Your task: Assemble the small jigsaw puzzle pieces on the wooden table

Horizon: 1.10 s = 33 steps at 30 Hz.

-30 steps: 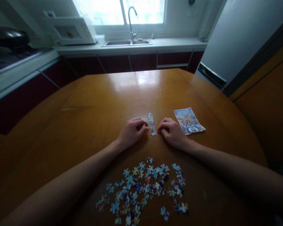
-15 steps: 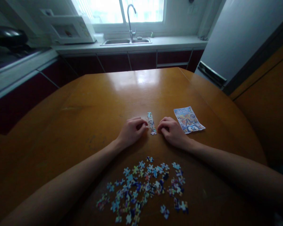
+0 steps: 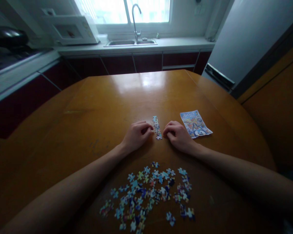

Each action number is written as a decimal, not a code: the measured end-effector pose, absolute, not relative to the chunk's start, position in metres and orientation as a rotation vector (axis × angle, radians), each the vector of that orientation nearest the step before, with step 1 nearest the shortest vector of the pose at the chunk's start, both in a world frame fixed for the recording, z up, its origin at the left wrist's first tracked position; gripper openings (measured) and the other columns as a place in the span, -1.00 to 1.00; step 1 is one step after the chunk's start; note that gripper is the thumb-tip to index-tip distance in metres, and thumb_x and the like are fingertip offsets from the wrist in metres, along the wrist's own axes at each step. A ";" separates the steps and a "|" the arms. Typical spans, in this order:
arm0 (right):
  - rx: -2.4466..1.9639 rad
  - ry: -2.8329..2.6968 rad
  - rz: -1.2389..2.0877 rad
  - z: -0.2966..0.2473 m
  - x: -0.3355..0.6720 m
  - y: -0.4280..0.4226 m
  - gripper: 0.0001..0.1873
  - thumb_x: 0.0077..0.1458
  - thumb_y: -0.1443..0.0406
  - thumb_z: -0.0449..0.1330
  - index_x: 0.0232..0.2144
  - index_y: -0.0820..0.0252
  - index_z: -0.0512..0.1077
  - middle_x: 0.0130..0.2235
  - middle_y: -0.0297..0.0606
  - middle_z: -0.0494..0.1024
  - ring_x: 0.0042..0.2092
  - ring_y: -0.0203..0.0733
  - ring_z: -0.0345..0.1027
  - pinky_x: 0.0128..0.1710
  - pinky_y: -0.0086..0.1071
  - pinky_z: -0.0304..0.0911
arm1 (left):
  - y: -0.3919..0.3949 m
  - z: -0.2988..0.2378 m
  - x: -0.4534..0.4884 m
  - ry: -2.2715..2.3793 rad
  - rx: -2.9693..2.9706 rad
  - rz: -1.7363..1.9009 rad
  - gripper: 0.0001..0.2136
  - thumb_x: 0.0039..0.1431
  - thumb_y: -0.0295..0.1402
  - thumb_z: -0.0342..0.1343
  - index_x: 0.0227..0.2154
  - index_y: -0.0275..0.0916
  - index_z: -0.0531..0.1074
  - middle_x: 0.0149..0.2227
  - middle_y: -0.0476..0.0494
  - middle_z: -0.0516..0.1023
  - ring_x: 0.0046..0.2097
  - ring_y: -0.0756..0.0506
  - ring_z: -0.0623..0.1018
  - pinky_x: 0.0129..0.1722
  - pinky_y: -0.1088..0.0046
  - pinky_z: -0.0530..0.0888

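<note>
A short strip of joined puzzle pieces [image 3: 157, 127] lies on the wooden table [image 3: 112, 104]. My left hand [image 3: 136, 136] rests just left of the strip with fingers curled in, fingertips near its lower end. My right hand [image 3: 177, 136] sits just right of it, fingers also curled. Neither hand visibly holds a piece. A heap of loose puzzle pieces [image 3: 148, 195] is spread on the table nearer to me, between my forearms.
A printed picture card [image 3: 195, 123] lies right of my right hand. Beyond the table's far edge runs a counter with a sink and tap [image 3: 134, 35], a microwave [image 3: 70, 30] at left, and a fridge [image 3: 244, 42] at right.
</note>
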State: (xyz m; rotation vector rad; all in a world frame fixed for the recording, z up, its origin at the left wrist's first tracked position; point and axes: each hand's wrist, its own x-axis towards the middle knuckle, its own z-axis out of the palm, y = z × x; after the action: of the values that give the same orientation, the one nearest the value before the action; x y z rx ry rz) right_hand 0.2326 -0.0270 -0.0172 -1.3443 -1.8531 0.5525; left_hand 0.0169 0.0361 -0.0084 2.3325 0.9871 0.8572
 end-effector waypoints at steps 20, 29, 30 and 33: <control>-1.334 -1.867 0.547 -0.017 0.233 -0.027 -0.75 0.08 0.52 0.14 -0.49 0.17 0.52 -0.32 -0.25 0.50 -0.18 -0.14 0.35 -0.09 -0.24 0.23 | 0.034 -0.008 0.016 0.850 2.363 0.790 -0.80 0.27 -0.43 0.04 -0.34 -0.27 0.58 -0.45 -0.04 0.48 -0.43 0.03 0.41 -0.41 0.50 0.31; -1.350 -1.878 0.537 -0.016 0.233 -0.026 -0.75 0.07 0.52 0.14 -0.50 0.16 0.52 -0.32 -0.26 0.51 -0.18 -0.15 0.35 -0.09 -0.25 0.22 | 0.034 -0.008 0.016 0.830 2.364 0.789 -0.81 0.27 -0.44 0.05 -0.33 -0.27 0.59 -0.44 -0.05 0.50 -0.42 0.03 0.42 -0.40 0.51 0.32; -1.351 -1.879 0.537 -0.016 0.233 -0.026 -0.75 0.07 0.53 0.14 -0.50 0.16 0.52 -0.32 -0.26 0.51 -0.18 -0.15 0.35 -0.09 -0.25 0.22 | 0.034 -0.009 0.016 0.827 2.365 0.786 -0.81 0.27 -0.44 0.05 -0.32 -0.27 0.59 -0.43 -0.05 0.50 -0.42 0.03 0.42 -0.40 0.51 0.32; -1.353 -1.886 0.538 -0.016 0.233 -0.026 -0.74 0.07 0.53 0.14 -0.50 0.16 0.52 -0.32 -0.26 0.51 -0.18 -0.15 0.35 -0.08 -0.25 0.22 | 0.035 -0.009 0.015 0.810 2.373 0.783 -0.80 0.28 -0.43 0.05 -0.32 -0.26 0.59 -0.44 -0.04 0.49 -0.42 0.03 0.42 -0.40 0.50 0.32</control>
State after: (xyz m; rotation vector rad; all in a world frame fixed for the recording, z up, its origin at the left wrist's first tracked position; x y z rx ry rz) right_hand 0.2330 -0.0265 -0.0161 -1.3528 -1.8863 0.5383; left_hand 0.0154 0.0348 -0.0092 2.3733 0.8101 0.7827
